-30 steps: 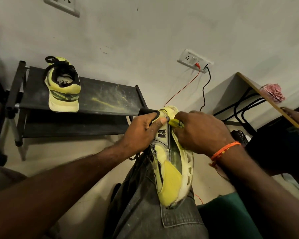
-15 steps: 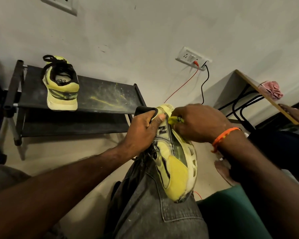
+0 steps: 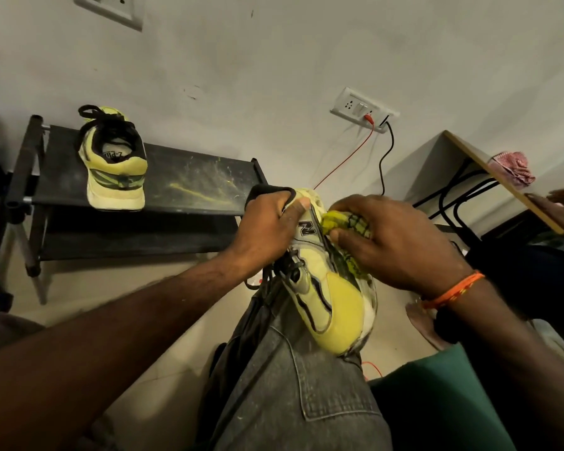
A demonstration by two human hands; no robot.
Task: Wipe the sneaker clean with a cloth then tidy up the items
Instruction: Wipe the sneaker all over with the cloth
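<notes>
Right grip [image 3: 394,242] around cloth [image 3: 345,222]

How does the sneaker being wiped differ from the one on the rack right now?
The sneaker on the knee lies on its side, toe toward the camera; the sneaker on the rack stands upright, heel toward the camera. The first is gripped by the left hand while the right hand presses a yellow cloth to it; the second is untouched. Both are yellow with black laces.

Setting: home room. Plain plastered wall; low shoe rack [image 3: 183,180] left of left hand [image 3: 267,229]; wall socket [image 3: 365,110] with plugged cords above right hand [image 3: 398,242].
</notes>
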